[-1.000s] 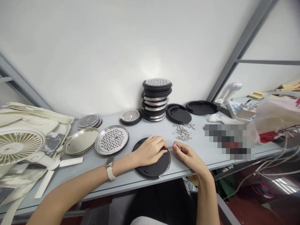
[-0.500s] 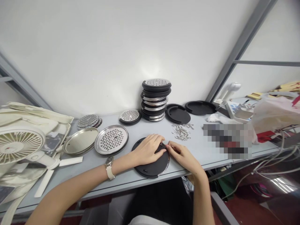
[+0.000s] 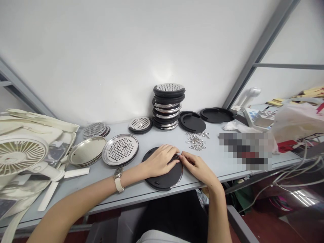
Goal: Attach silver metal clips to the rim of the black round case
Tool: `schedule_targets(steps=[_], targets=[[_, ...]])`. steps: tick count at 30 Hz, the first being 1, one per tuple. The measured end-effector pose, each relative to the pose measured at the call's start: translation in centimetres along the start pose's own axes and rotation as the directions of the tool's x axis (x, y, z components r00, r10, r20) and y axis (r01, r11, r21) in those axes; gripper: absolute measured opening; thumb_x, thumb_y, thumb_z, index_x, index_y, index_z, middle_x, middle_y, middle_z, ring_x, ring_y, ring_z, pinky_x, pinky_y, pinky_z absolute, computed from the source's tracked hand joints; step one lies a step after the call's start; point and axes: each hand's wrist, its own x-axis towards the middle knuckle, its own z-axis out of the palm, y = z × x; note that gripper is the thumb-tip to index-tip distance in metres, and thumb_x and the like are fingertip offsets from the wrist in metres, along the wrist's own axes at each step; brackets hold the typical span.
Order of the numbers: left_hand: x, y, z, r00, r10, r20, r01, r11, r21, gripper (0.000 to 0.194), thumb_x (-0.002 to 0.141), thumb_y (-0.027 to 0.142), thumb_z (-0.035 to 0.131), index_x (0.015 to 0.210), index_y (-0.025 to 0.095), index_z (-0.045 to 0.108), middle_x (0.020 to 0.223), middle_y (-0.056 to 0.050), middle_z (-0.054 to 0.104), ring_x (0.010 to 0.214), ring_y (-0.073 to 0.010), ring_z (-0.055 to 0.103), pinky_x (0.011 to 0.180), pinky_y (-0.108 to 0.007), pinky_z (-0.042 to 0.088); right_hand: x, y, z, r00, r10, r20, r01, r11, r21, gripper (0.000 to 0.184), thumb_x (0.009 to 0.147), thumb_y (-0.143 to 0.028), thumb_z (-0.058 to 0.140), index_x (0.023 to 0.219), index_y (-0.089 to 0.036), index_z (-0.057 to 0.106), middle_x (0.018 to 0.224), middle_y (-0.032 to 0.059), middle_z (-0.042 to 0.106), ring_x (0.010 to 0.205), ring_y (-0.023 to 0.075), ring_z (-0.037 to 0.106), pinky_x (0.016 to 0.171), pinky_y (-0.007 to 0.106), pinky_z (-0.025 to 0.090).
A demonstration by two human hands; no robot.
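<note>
Currently, left hand point(image 3: 162, 161) lies spread on the silver-edged black holder point(image 3: 163, 180); right hand point(image 3: 198, 167) pinches closed, contents hidden.

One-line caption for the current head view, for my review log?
Left hand on a black disc, right hand at its rim; metal clips and a disc stack beyond.

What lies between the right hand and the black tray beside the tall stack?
In the head view, loose wire clips lie between right hand and tray.

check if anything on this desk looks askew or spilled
The disc stack looks askew: its layers sit unevenly, some jutting past others. Metal clips lie in a loose tangle. No spill or damage shows.
</note>
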Motion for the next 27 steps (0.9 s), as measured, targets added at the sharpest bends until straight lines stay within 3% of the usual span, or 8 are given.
schedule_targets(steps=[9, 19, 27], targets=[[0.0, 0.1, -0.3, 0.999, 0.033, 0.032, -0.032, 0.999, -0.043, 0.015, 0.095, 0.024, 0.045, 0.107, 0.018, 0.05, 0.104, -0.007, 0.058, 0.1, -0.0211, 0.054, 0.092, -0.037, 0.043, -0.2, 0.3, -0.3, 1.0, -0.015, 0.022, 0.014, 0.998, 0.057, 0.038, 0.095, -0.046, 0.037, 0.067, -0.02, 0.04, 0.063, -0.005, 0.038, 0.061, 0.012, 0.038, 0.057, 0.022, 0.034], [0.2, -0.7, -0.1, 1.0, 0.002, 0.016, 0.003, 0.958, -0.288, 0.018, 0.089, 0.021, 0.054, 0.107, 0.019, 0.049, 0.104, -0.005, 0.058, 0.101, -0.0187, 0.054, 0.091, -0.033, 0.045, -0.1, 0.6, -0.4, 1.0, -0.019, 0.018, 0.018, 0.997, 0.07, 0.037, 0.094, -0.045, 0.038, 0.066, -0.021, 0.036, 0.062, -0.0055, 0.033, 0.059, 0.0113, 0.033, 0.055, 0.022, 0.03], [0.4, -1.0, -0.1, 0.999, -0.008, 0.042, 0.023, 0.933, -0.359, 0.017, 0.088, 0.02, 0.056, 0.104, 0.019, 0.051, 0.102, -0.004, 0.057, 0.099, -0.0176, 0.054, 0.092, -0.033, 0.044, -0.1, 0.7, -0.5, 0.999, -0.021, 0.036, 0.018, 0.996, 0.085, 0.036, 0.095, -0.042, 0.038, 0.067, -0.021, 0.036, 0.063, -0.0057, 0.032, 0.06, 0.0113, 0.033, 0.056, 0.022, 0.03]])
